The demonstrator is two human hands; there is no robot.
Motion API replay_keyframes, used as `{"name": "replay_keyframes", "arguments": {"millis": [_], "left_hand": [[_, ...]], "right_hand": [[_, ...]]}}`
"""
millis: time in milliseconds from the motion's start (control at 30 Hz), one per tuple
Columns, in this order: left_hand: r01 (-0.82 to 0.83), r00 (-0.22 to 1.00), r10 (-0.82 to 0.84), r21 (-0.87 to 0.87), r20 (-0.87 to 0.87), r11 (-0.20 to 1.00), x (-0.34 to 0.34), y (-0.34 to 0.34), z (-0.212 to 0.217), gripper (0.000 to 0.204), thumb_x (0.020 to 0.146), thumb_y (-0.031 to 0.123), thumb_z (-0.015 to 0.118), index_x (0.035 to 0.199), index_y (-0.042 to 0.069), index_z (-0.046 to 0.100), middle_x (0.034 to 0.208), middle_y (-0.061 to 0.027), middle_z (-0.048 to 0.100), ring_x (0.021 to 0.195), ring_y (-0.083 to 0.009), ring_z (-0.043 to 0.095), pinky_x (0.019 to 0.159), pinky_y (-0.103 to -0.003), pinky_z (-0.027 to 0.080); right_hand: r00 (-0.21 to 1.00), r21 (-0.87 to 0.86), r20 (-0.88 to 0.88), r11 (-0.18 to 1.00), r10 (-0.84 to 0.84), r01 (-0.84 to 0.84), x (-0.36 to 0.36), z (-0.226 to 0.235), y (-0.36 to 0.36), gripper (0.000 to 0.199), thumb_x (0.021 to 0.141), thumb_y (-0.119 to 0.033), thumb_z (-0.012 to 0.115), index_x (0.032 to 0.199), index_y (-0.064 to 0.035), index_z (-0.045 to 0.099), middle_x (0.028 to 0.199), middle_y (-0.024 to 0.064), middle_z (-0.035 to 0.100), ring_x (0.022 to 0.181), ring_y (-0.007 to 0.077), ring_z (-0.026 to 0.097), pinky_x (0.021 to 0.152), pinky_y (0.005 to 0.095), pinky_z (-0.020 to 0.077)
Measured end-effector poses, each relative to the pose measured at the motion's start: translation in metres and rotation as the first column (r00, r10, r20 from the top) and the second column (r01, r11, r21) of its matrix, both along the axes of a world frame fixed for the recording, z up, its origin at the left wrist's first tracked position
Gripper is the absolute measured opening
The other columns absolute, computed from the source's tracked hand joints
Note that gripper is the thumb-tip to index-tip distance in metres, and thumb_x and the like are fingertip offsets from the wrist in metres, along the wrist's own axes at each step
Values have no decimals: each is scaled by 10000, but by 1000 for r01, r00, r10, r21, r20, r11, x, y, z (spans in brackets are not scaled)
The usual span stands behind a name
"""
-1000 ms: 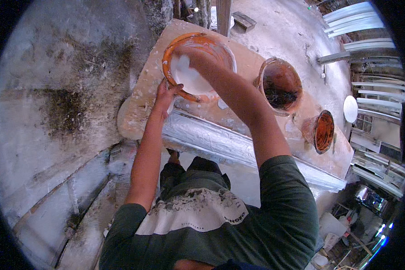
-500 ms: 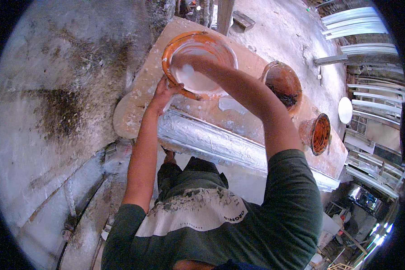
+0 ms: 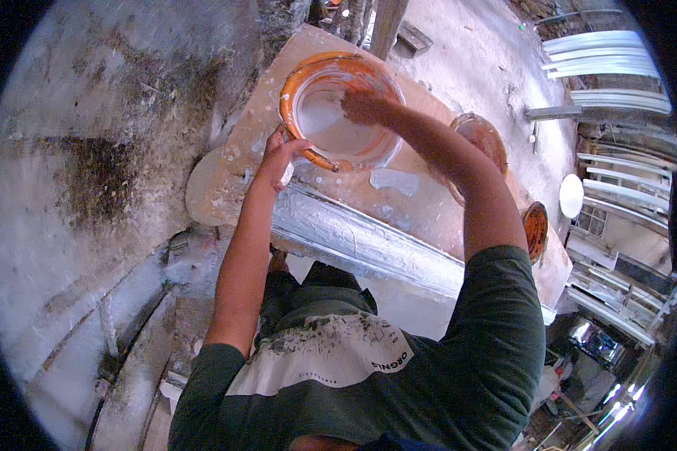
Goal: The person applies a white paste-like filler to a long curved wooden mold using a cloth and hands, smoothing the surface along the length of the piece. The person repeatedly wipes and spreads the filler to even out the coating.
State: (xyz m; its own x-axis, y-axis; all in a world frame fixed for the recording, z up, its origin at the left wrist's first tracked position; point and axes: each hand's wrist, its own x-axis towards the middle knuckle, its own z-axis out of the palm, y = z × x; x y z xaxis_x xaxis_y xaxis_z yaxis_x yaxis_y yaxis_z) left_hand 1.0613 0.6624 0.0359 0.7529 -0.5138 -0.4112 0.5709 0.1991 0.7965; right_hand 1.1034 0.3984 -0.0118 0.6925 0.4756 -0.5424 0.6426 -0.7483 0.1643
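Observation:
An orange basin [image 3: 293,78] with white smears inside its wall stands at the far end of the worktable and holds a milky white liquid [image 3: 320,113]. My left hand [image 3: 281,154] grips the near left of its rim, thumb over the edge. Something white shows by the palm; I cannot make out whether it is residue or an object. Reaching over the rim from the right, my right hand [image 3: 364,107] is inside the basin, above or in the liquid. Its fingers are too dark and blurred to read.
A long white moulded strip [image 3: 353,234] runs along the table's near edge. Farther right on the stained tabletop [image 3: 417,214] are an orange bucket [image 3: 483,139], partly behind my right arm, and a smaller orange pot [image 3: 535,230]. A rough wall [image 3: 128,98] rises at the left.
My right hand has moved from the left part of the basin to its right part. My left hand stays on the rim. The whole view has shifted slightly.

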Motion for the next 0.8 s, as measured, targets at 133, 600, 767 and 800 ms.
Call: {"name": "replay_keyframes", "arguments": {"millis": [133,600,767,800], "left_hand": [[-74,994,74,-5,-84,997,-1,-12,7,341,685,64,646,1012,73,548,875,-16,600,810,-148,573,767,-298,448],[-183,978,172,89,120,979,-56,38,69,427,682,-13,604,1100,39,536,1012,-48,598,918,-170,571,855,-301,432],[-200,961,185,55,205,978,-74,70,85,409,710,-19,603,1110,12,522,1035,-76,593,954,-177,569,871,-308,436],[-199,961,178,85,212,976,-77,76,91,408,712,-18,604,1110,8,520,1036,-79,592,955,-179,570,874,-310,435]], "right_hand": [[913,-83,-208,936,-351,341,-48,4,32,304,805,-237,498,946,-15,651,1010,206,626,965,321,593,830,470,455],[859,559,41,724,-511,404,-26,13,82,399,830,-379,516,912,1,610,813,208,633,745,354,623,755,438,477],[625,656,-466,229,-626,719,-57,-18,130,405,841,-369,512,1025,-16,587,912,181,630,844,314,615,804,430,475],[522,613,-675,-1,-521,790,-63,-30,141,406,841,-365,514,1045,-21,583,936,174,629,867,305,613,814,428,475]]}}
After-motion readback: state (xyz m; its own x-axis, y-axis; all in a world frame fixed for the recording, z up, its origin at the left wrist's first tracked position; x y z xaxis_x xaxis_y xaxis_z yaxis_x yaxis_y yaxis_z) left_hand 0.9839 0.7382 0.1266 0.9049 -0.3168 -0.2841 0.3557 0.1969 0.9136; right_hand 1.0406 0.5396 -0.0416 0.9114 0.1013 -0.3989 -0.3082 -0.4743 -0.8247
